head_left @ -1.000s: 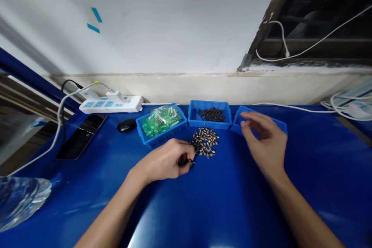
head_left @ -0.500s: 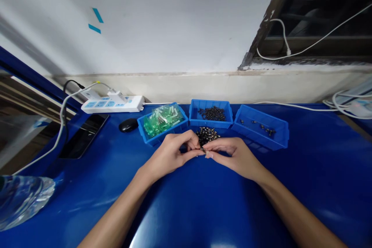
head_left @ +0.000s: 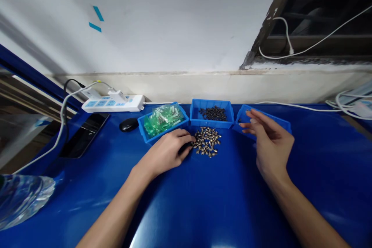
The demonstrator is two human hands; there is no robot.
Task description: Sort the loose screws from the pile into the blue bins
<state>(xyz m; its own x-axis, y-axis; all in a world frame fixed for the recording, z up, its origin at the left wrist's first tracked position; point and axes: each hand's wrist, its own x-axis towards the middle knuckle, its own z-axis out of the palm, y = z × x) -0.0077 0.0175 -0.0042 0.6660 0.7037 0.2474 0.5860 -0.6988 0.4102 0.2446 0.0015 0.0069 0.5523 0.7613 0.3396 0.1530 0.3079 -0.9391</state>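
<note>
A loose pile of small brass-coloured metal screws point(head_left: 207, 141) lies on the blue table in front of the middle bin. My left hand point(head_left: 171, 147) is at the pile's left edge, thumb and fingertips pinched together; whatever is between them is too small to make out. Over the right blue bin point(head_left: 280, 121) hovers my right hand point(head_left: 270, 143), its fingers stretched and apart with nothing visible in them. It hides most of that bin's inside. Dark long screws point(head_left: 213, 113) fill part of the middle blue bin point(head_left: 212, 124).
The left blue bin point(head_left: 162, 135) holds green and clear plastic bags with small parts. Further left are a black mouse point(head_left: 128, 124), a white power strip point(head_left: 114, 104), a black phone point(head_left: 84, 135) and a clear bottle point(head_left: 26, 199). A wall stands behind the bins.
My hands have parted from a small piece held between them above the pile. The right hand moved right and opened over the right bin; the left moved slightly left to the pile's edge.
</note>
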